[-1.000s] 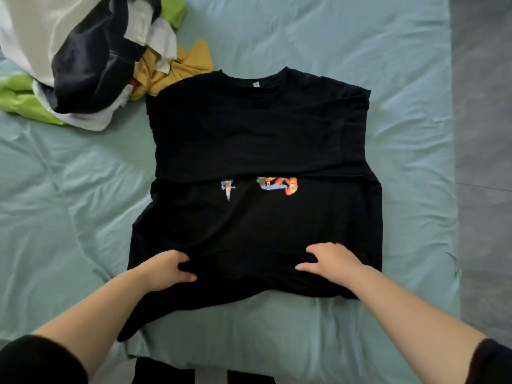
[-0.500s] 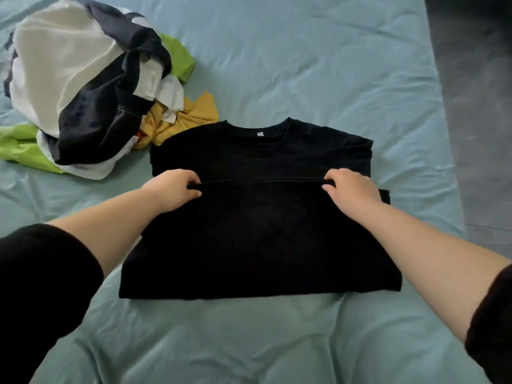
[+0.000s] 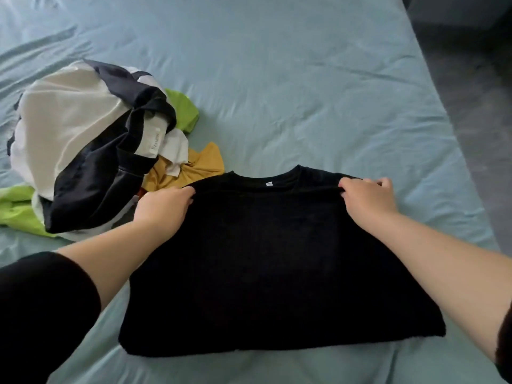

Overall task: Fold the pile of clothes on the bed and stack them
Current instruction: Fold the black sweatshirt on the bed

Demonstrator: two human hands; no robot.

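Observation:
A black T-shirt (image 3: 277, 267) lies folded in half on the bed, its lower half laid over the upper, the collar with a small white tag at the far edge. My left hand (image 3: 163, 209) grips the folded hem at the shirt's far left corner. My right hand (image 3: 368, 198) pinches the same hem at the far right corner. A pile of unfolded clothes (image 3: 83, 139) in white, dark navy, lime green and mustard lies at the left, just beyond my left hand.
The bed is covered by a wrinkled light blue sheet (image 3: 304, 92). The bed's right edge runs diagonally, with grey floor (image 3: 476, 112) beyond it. Bare sheet stretches behind and right of the shirt.
Both hands lifted the shirt's bottom hem from near me and carried it away to the collar, folding the shirt in half. The printed graphic is now covered.

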